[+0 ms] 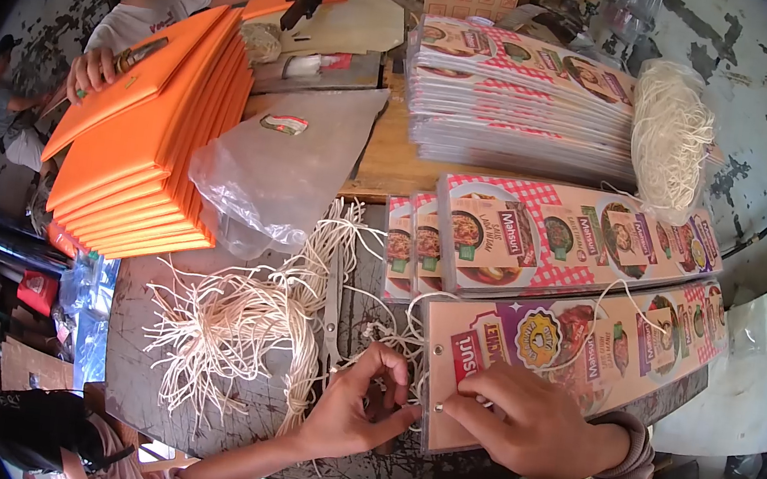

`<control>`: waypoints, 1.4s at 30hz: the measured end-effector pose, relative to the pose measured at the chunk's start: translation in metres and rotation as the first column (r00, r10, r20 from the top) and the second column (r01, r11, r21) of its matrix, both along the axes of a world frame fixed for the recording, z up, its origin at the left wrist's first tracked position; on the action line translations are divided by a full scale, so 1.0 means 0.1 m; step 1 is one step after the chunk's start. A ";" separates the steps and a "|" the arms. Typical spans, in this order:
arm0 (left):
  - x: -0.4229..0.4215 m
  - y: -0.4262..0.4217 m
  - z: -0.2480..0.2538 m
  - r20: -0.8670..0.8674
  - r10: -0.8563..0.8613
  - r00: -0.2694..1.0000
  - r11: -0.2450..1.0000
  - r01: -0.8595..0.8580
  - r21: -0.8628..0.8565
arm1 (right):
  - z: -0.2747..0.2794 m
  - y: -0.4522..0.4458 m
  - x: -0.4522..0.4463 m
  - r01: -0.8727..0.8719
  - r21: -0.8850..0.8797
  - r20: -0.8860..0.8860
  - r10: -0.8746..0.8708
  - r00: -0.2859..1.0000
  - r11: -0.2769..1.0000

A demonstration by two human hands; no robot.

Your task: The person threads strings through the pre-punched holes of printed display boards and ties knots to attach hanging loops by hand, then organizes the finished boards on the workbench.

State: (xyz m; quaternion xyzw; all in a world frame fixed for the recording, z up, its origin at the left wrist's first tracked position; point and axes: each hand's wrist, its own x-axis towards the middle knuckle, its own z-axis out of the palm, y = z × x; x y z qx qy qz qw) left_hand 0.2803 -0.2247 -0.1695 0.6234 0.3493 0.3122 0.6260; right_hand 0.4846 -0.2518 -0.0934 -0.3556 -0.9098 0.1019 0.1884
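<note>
A long laminated card sign (573, 335) printed with food pictures lies in front of me, with metal eyelets at its left end. My right hand (528, 425) rests over it, fingers bent and their tips close to the lower eyelet (440, 406); whatever they pinch is hidden. Just left of the card's edge is my left hand (363, 405), its thumb and forefinger curled nearly into a ring at a white cord (419, 340). That cord loops up beside the card, and a strand crosses the card's face. Scissors (332, 315) lie beside a bundle of cut cords (283, 313).
More printed cards (584, 245) lie behind, with a tall stack (520, 103) beyond. A bagged cord hank (672, 136) leans on them. Orange padded packets (140, 152) are piled left, beside a clear plastic bag (283, 160). A co-worker's hand (92, 75) touches that pile.
</note>
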 end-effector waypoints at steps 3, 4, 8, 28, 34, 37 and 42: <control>0.02 -0.03 -0.02 -0.017 0.000 1.000 0.997 0.002 0.080 | -0.04 0.00 -0.02 -0.009 0.020 -0.009 0.009 1.000 1.000; 0.03 -0.04 -0.03 -0.019 0.022 1.000 0.991 -0.019 0.129 | -0.06 0.00 -0.02 -0.008 0.032 -0.019 0.009 1.000 0.999; 0.03 -0.02 -0.03 -0.026 -0.014 1.000 0.962 0.021 0.271 | -0.09 0.01 -0.03 -0.013 0.027 0.021 0.013 1.000 1.000; 0.09 -0.23 -0.02 0.125 0.081 0.989 0.995 -0.072 -0.073 | 0.04 0.01 0.01 -0.106 -0.170 -0.015 0.105 0.994 0.980; 0.06 -0.20 0.04 0.163 0.068 0.984 0.946 -0.012 -0.324 | 0.10 0.00 0.05 -0.092 -0.164 0.049 0.101 0.994 0.982; 0.05 -0.20 0.04 0.204 0.071 0.976 0.920 0.015 -0.392 | 0.10 0.00 0.04 -0.081 -0.165 0.061 0.092 0.994 0.983; 0.06 -0.20 0.03 0.258 0.104 0.960 0.912 0.011 -0.409 | 0.09 0.05 0.05 -0.121 -0.181 -0.016 0.121 0.993 0.976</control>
